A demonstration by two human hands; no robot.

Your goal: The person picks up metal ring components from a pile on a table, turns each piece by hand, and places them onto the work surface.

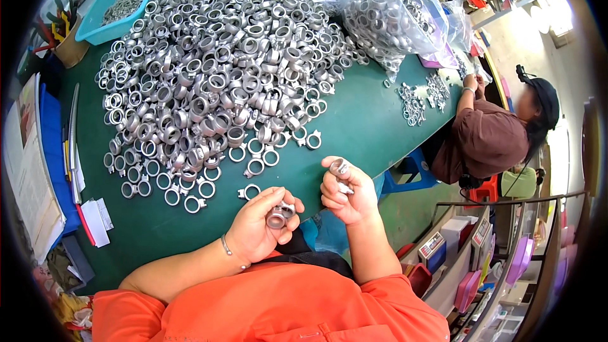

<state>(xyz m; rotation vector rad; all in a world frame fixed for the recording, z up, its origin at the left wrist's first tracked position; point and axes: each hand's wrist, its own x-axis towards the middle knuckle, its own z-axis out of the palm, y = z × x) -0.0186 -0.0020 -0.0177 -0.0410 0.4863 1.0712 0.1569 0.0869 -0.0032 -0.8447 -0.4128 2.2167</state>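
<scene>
My left hand (256,227), with a bangle on its wrist, is closed round silver metal rings (278,218) near the table's front edge. To its right, my right hand (353,197) is raised and closed, with a silver metal ring (340,166) between thumb and forefinger. Another small metal piece (344,188) shows between its lower fingers. Just beyond my left hand a single ring with a small lug (251,192) lies flat on the green table (354,130). A large heap of similar rings (221,69) spreads over the table's far left and middle.
A turquoise basin (95,33) of small metal parts stands far left, beside a tool pot (73,47). Clear bags of rings (392,19) sit at the back. Smaller ring piles (413,104) lie right, near another person (487,133) working. Papers (95,221) lie left.
</scene>
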